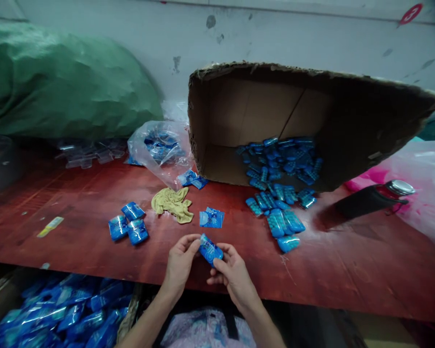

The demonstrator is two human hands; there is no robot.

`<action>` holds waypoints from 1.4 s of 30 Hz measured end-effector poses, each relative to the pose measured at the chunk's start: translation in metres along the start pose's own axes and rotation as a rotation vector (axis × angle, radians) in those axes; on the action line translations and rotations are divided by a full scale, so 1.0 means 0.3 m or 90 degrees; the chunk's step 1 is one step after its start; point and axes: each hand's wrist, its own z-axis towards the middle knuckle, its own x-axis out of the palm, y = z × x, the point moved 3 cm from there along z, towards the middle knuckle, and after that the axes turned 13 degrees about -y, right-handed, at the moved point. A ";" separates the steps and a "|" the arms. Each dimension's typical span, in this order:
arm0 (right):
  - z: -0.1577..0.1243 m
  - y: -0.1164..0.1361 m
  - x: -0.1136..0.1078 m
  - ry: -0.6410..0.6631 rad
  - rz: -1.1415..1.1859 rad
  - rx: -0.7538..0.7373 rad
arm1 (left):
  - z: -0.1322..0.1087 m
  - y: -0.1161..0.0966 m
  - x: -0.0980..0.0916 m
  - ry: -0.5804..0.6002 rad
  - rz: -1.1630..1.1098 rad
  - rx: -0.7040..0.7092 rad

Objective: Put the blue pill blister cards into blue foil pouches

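Between my two hands, just above the table's front edge, is a small blue printed packet [210,250]. My left hand [181,258] pinches its upper left end between thumb and fingers. On the lower right end, my right hand [229,268] grips with the thumb on top and fingers beneath. Beyond the packet, a few flat blue printed cards [212,218] lie on the red table. A crumpled yellow cloth [172,204] is to their left. Three blue packets [133,224] sit together farther left. To the right, several clear-wrapped blue-green packs [281,221] lie loosely piled.
A cardboard box [224,164] on its side spills more packs onto the red table [224,195]. A dark bottle [366,203] stands right. Behind left are a clear bag [139,145] and a green sack [68,87]. Below left, a carton [130,314] holds many blue packets.
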 end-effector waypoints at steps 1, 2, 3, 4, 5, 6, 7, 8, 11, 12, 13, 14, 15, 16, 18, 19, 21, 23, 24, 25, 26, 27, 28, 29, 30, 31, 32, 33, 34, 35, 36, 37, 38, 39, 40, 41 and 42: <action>-0.002 -0.001 0.002 -0.001 -0.007 -0.001 | 0.009 -0.002 -0.007 0.002 0.036 0.034; -0.005 -0.002 0.005 -0.002 -0.012 -0.002 | 0.017 -0.006 -0.014 0.002 0.073 0.073; -0.008 -0.004 0.009 -0.004 -0.017 -0.003 | 0.022 -0.012 -0.021 0.000 0.109 0.115; -0.011 -0.006 0.015 -0.009 -0.023 -0.005 | 0.025 -0.018 -0.027 -0.007 0.141 0.156; -0.013 -0.009 0.020 -0.016 -0.033 -0.007 | 0.026 -0.026 -0.031 -0.015 0.169 0.195; -0.014 -0.011 0.025 -0.026 -0.048 -0.010 | 0.025 -0.033 -0.034 -0.023 0.193 0.229; -0.014 -0.013 0.030 -0.035 -0.066 -0.014 | 0.024 -0.040 -0.036 -0.029 0.211 0.256; -0.014 -0.013 0.034 -0.042 -0.084 -0.019 | 0.021 -0.046 -0.036 -0.032 0.222 0.275; -0.013 -0.011 0.040 -0.041 -0.123 -0.046 | 0.015 -0.056 -0.031 -0.030 0.191 0.267; -0.012 -0.011 0.038 -0.041 -0.129 -0.059 | 0.014 -0.054 -0.028 -0.028 0.150 0.232; -0.012 -0.010 0.035 -0.043 -0.133 -0.074 | 0.013 -0.050 -0.024 -0.018 0.095 0.177; -0.013 -0.011 0.031 -0.048 -0.138 -0.091 | 0.010 -0.042 -0.018 0.003 0.034 0.107; -0.014 -0.011 0.026 -0.056 -0.148 -0.112 | 0.005 -0.033 -0.009 0.034 -0.025 0.029; -0.016 -0.011 0.021 -0.065 -0.166 -0.139 | -0.002 -0.025 0.001 0.068 -0.072 -0.043; -0.024 -0.008 0.012 -0.076 -0.222 -0.214 | -0.016 -0.012 0.018 0.116 -0.113 -0.143; -0.030 -0.005 0.010 -0.078 -0.256 -0.257 | -0.022 -0.007 0.022 0.124 -0.113 -0.170; -0.042 0.002 0.007 -0.071 -0.307 -0.330 | -0.027 -0.002 0.025 0.117 -0.102 -0.203; -0.049 0.005 0.007 -0.049 -0.316 -0.362 | -0.027 -0.001 0.024 0.114 -0.102 -0.234; -0.051 0.004 0.008 -0.038 -0.303 -0.363 | -0.026 -0.001 0.022 0.116 -0.108 -0.251; -0.051 0.002 0.009 -0.025 -0.283 -0.357 | -0.024 -0.002 0.019 0.119 -0.115 -0.268; -0.051 -0.002 0.010 -0.013 -0.259 -0.348 | -0.022 -0.002 0.016 0.128 -0.124 -0.283; -0.049 -0.007 0.011 -0.003 -0.236 -0.336 | -0.020 -0.002 0.013 0.142 -0.134 -0.296; -0.046 -0.012 0.012 0.005 -0.216 -0.323 | -0.018 -0.001 0.010 0.160 -0.144 -0.304; -0.043 -0.017 0.013 0.011 -0.199 -0.311 | -0.016 0.000 0.006 0.182 -0.155 -0.307; -0.040 -0.021 0.013 0.018 -0.185 -0.300 | -0.014 0.002 0.003 0.205 -0.167 -0.307; -0.037 -0.024 0.013 0.024 -0.170 -0.290 | -0.012 0.005 0.001 0.227 -0.178 -0.307; -0.035 -0.027 0.012 0.031 -0.154 -0.278 | -0.011 0.008 -0.002 0.245 -0.190 -0.305; -0.032 -0.030 0.010 0.038 -0.137 -0.262 | -0.010 0.012 -0.003 0.258 -0.201 -0.305; -0.029 -0.033 0.007 0.046 -0.122 -0.243 | -0.010 0.016 -0.003 0.266 -0.210 -0.307; -0.028 -0.036 0.004 0.051 -0.109 -0.221 | -0.011 0.021 -0.002 0.264 -0.219 -0.309; -0.026 -0.039 0.001 0.053 -0.100 -0.200 | -0.014 0.026 0.001 0.255 -0.225 -0.310; -0.025 -0.042 -0.003 0.049 -0.094 -0.182 | -0.017 0.031 0.004 0.240 -0.229 -0.310; -0.025 -0.045 -0.006 0.042 -0.091 -0.170 | -0.023 0.037 0.009 0.221 -0.228 -0.309; -0.025 -0.048 -0.009 0.034 -0.090 -0.164 | -0.030 0.042 0.016 0.202 -0.224 -0.306; -0.026 -0.051 -0.012 0.026 -0.088 -0.164 | -0.039 0.048 0.023 0.185 -0.217 -0.303; -0.027 -0.052 -0.014 0.015 -0.085 -0.170 | -0.049 0.055 0.031 0.172 -0.208 -0.300; -0.027 -0.053 -0.016 0.004 -0.087 -0.180 | -0.059 0.061 0.039 0.161 -0.200 -0.299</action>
